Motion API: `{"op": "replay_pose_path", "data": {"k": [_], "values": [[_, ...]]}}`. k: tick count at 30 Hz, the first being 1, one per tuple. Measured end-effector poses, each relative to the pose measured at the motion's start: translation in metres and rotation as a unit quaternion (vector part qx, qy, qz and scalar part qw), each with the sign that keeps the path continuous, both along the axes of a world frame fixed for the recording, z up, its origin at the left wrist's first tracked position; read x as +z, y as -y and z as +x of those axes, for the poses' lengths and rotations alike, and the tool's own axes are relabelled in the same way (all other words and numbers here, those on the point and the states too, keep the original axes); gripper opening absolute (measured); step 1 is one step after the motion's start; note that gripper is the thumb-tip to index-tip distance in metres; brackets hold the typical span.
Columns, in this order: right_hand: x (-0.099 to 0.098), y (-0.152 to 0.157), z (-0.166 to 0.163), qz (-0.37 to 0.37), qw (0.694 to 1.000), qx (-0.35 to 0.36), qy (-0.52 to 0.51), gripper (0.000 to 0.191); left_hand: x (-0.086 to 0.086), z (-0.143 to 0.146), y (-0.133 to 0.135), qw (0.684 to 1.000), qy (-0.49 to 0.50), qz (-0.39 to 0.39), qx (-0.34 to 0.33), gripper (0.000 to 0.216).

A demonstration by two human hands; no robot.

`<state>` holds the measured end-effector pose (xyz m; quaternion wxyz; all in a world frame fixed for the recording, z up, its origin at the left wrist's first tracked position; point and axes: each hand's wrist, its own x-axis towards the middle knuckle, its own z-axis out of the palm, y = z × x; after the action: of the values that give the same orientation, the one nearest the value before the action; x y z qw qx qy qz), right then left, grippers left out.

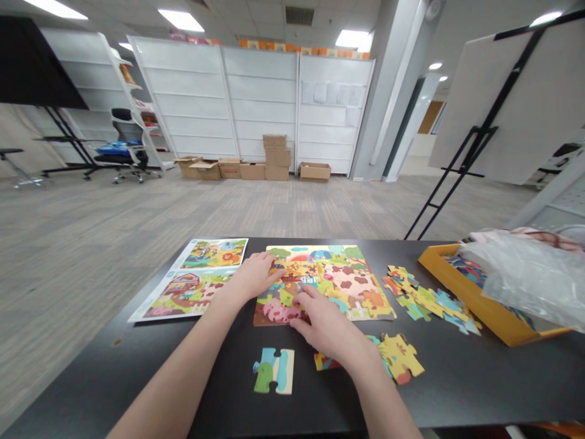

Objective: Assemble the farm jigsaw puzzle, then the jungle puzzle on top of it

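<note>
A colourful farm-animal jigsaw puzzle (350, 280) lies at the middle of the black table, most of its pieces joined. My left hand (256, 274) rests at its left side, fingers stretched over the edge and open. Over the lower left part, by the pink pig, my right hand (323, 317) touches the puzzle, its thumb and fingers apart. The pieces right beneath my fingertips are hidden. One loose blue, green and cream puzzle piece (286, 372) lies in front of the puzzle. Other loose pieces (400, 356) sit beside my right wrist, partly covered by it.
A printed picture sheet (161, 299) lies left of the puzzle on the black table (150, 372). To the right are a pile of loose pieces (434, 300) and a yellow box (493, 323) with clear plastic wrap (534, 277) on it. Beyond stand cardboard boxes (276, 157) and an easel board (503, 103).
</note>
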<state>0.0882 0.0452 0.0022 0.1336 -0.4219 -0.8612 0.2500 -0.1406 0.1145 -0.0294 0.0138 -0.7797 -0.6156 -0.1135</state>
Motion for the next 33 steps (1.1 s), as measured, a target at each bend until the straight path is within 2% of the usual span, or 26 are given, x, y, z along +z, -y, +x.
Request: {"op": "replay_pose_path", "data": {"k": [4,9,14,19,24,29,33], "values": [[-0.001,0.000,0.000,0.003,1.000,-0.003,0.002,0.017,0.004,-0.001,0.006,1.000,0.016,-0.001,0.017,0.065],[-0.001,0.000,0.000,0.003,1.000,-0.002,0.005,0.019,0.011,-0.001,0.009,1.000,-0.011,0.009,-0.014,0.050],[-0.002,-0.001,-0.001,0.008,1.000,-0.003,0.008,0.018,0.011,0.000,0.008,1.000,-0.011,0.003,-0.014,0.043],[0.000,0.000,-0.001,0.003,1.000,-0.003,0.005,0.016,0.012,0.002,0.009,0.999,0.027,0.001,0.034,0.052],[0.001,0.001,-0.001,0.000,1.000,-0.004,0.008,0.016,0.010,0.004,0.007,0.996,0.049,0.004,0.076,0.056],[0.001,0.000,-0.001,0.006,1.000,-0.005,0.011,0.017,0.004,0.003,0.004,0.995,0.070,0.013,0.072,0.051],[0.000,0.000,-0.001,0.005,1.000,-0.004,0.009,0.018,0.002,0.001,0.004,0.995,0.071,0.015,0.061,0.058]]}}
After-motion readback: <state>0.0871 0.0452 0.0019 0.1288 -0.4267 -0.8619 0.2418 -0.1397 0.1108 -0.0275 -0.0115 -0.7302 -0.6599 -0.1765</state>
